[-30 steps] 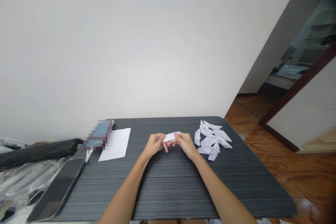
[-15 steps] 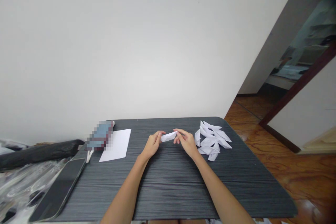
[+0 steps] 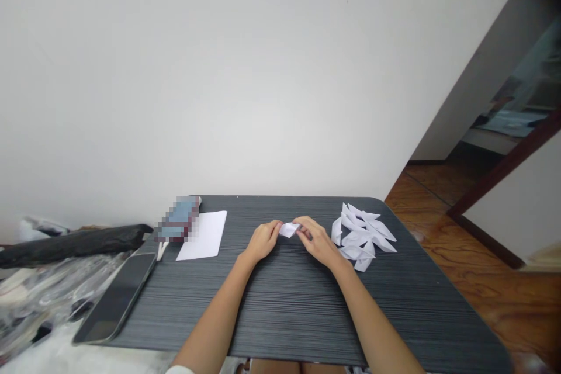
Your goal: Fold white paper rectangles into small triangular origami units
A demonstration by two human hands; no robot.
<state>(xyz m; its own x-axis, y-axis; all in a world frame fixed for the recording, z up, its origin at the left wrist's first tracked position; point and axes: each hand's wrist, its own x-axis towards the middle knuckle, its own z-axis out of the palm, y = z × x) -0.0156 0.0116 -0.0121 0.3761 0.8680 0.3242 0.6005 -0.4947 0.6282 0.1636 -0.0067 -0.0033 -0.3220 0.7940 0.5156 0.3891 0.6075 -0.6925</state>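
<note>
1 folded white paper (image 3: 288,230) spanned the gap between the left hand (image 3: 262,241) and right hand (image 3: 319,242), each hand's fingers (image 3: 277,226) clamped on its nearer end, over the table (image 3: 298,304).

One left hand (image 3: 263,241) and one right hand (image 3: 318,241) hold one folded paper (image 3: 288,230); one heap (image 3: 356,238) has roughly ten more, overlapping too much for an exact count. There is one bench (image 3: 298,310), one phone (image 3: 117,297), one white sheet (image 3: 209,235), one pixelated object (image 3: 179,220) and one black roll (image 3: 87,244).
</note>
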